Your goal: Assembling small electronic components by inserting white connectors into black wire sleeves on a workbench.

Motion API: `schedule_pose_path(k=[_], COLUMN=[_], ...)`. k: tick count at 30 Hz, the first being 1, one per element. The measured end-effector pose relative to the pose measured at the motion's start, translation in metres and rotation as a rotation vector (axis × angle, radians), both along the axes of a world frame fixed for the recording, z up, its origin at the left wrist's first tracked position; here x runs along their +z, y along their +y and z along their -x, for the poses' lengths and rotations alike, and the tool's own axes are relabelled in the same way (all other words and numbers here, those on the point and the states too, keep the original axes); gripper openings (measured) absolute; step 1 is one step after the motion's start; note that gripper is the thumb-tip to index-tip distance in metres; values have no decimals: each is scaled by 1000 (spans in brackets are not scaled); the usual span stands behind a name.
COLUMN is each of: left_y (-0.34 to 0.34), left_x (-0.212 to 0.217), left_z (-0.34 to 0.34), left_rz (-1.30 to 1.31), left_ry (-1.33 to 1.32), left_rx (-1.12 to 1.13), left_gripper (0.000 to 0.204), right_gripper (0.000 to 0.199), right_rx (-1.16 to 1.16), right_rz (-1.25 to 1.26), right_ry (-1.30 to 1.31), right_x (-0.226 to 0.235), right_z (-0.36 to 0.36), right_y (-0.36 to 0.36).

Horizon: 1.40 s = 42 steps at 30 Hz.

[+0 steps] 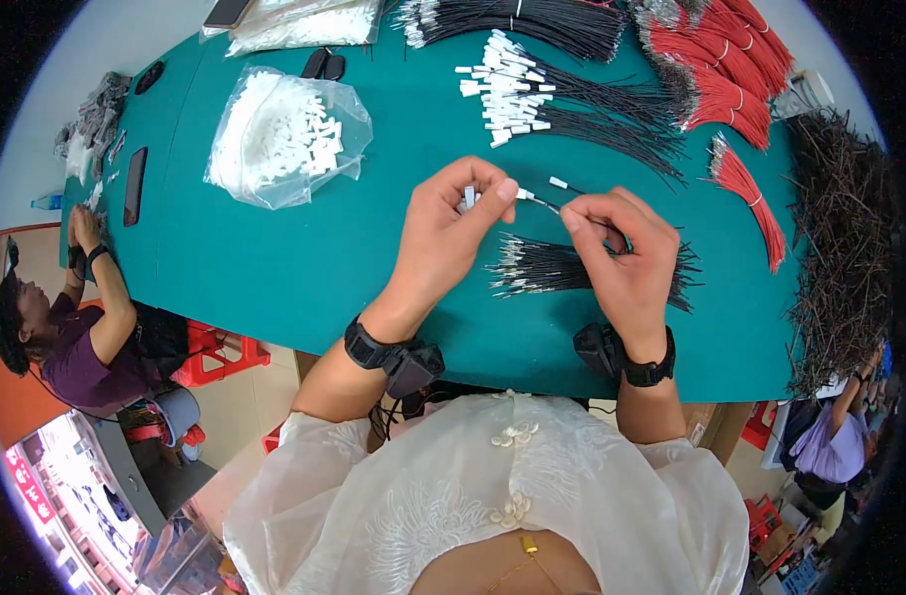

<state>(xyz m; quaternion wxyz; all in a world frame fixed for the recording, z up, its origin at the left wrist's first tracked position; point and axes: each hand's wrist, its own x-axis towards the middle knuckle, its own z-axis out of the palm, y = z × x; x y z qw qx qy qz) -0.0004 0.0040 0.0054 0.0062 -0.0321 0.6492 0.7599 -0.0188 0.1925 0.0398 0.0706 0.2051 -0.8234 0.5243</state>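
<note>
In the middle of the table, my left hand [445,226] is closed on small white plastic connector housings [524,194]; one pokes out between thumb and forefinger, others sit in the curled fingers. My right hand [627,254] pinches a thin black wire [544,204] whose end meets that housing; how far it is inserted is too small to tell. Another black wire with a white housing [560,182] on its end also runs toward the right hand. Below the hands lies a bundle of loose black wires [542,266] with bare metal terminals, partly covered by the right hand.
A clear bag of white housings [284,134] lies to the left on the green table [274,258]. Farther back are black wires with housings [507,89], black bundles [532,25] and red wire bundles [721,69]. A dark wire heap [840,248] borders the right edge. Another person [76,337] sits left.
</note>
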Motion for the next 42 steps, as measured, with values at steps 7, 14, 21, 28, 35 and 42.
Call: schedule_pose_path(k=[7,14,21,28,35,42], left_y=[1,2,7,7,13,10], left_x=[0,0,-1,-5,-8,-4], left_z=[-1,-2,-4,-3,-5,-4], left_rz=[25,69,87,86,43,-68], left_ry=[23,32,75,91,68,-42], left_rx=[-21,-58,-12,-13,-60,-28], left_gripper=[18,17,16,15,15,15], right_gripper=[5,4,4,4,5,7], right_rx=[4,8,-9,15,26,13], right_rz=[-20,-28,48,27,8,23], right_ry=[29,24,-53,-24,1,14], right_x=[-1,-3,-5,-8,-6,-7], right_z=[-1,-1,-1,-2,0,-1], right_y=[0,-2,-3,-4,-3,-1])
